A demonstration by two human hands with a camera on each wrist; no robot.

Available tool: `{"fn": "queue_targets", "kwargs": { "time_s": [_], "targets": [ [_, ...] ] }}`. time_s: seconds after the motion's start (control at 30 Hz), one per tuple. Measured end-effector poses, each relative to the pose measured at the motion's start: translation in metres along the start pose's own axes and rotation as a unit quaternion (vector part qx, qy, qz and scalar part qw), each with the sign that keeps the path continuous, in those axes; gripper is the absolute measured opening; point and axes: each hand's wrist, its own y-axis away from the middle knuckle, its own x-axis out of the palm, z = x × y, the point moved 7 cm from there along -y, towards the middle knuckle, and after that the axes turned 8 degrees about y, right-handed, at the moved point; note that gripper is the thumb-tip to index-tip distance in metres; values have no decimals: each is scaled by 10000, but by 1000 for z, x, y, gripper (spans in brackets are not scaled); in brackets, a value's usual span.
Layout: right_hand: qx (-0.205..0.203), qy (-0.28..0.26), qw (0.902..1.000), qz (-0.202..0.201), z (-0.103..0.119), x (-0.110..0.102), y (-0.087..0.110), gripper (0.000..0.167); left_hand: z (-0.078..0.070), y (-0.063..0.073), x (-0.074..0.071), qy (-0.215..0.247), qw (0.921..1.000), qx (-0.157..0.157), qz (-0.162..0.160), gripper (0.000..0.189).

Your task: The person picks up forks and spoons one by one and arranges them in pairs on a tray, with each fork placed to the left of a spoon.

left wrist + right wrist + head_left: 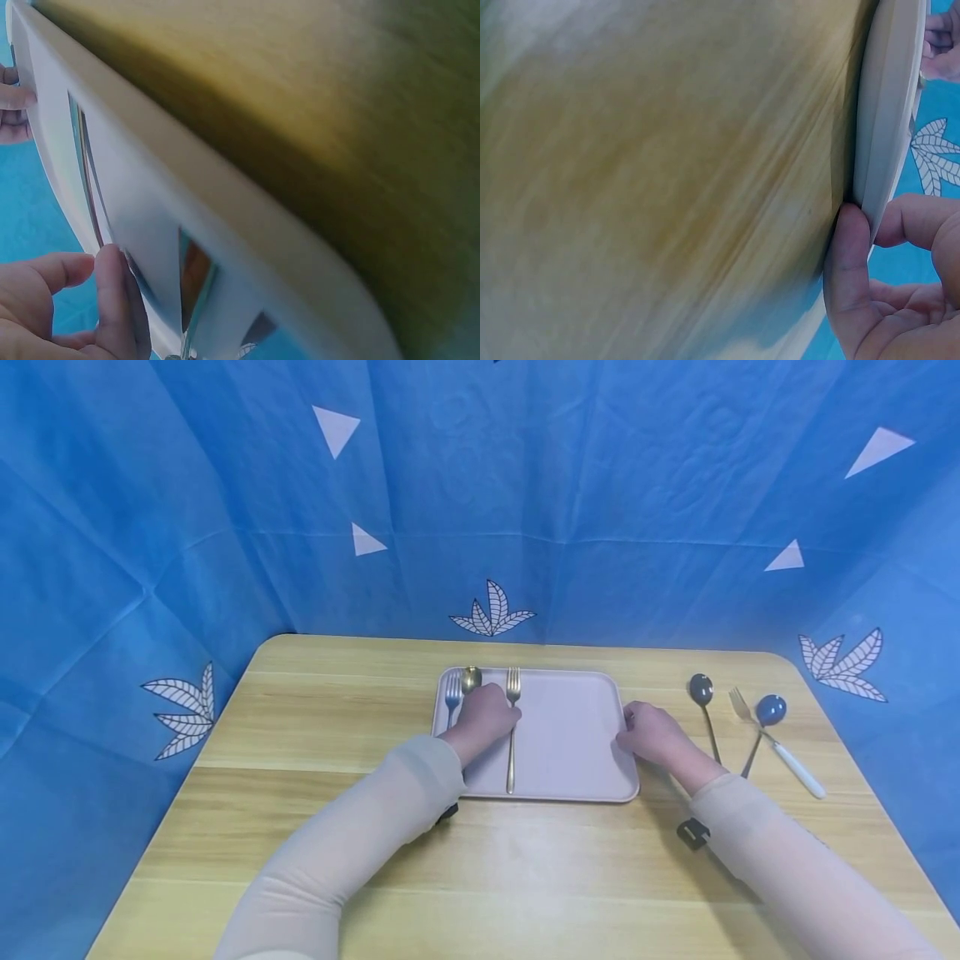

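Observation:
A pale pinkish tray lies on the wooden table. On it, a gold fork lies lengthwise, tines toward the back. My left hand is over the tray's left part, with thumb and fingertip pinching the gold fork just below its head; the handle runs out from between them in the left wrist view. Left of this hand lie a gold spoon and a silvery fork, their handles partly hidden by it. At the tray's right edge, my right hand grips the rim between thumb and finger.
To the tray's right lie a dark spoon, a second dark spoon and a white-handled fork crossing the second spoon's handle. A blue patterned curtain hangs behind and beside the table.

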Motion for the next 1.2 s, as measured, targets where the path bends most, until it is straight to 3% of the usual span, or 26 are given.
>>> {"fn": "queue_targets", "kwargs": {
  "time_s": [0.2, 0.4, 0.6, 0.93, 1.2],
  "targets": [
    [0, 4, 10000, 2, 1, -1, 1, 40, 2, -1, -3, 83, 9999, 11, -106, 40],
    [14, 22, 10000, -1, 0, -1, 3, 38, 4, -3, -6, -114, 9998, -27, -178, 39],
    [3, -7, 10000, 9, 2, -3, 3, 33, 4, -2, -16, -381, 9988, 143, -279, 40],
    [-6, 115, 9999, 0, 2, -5, 2, 38, 10, -1, -29, -45, 10000, 21, -46, 48],
    [7, 141, 9999, -17, 1, -3, 1, 35, 14, 5, -40, -66, 9999, 34, -102, 49]
  ]
}}
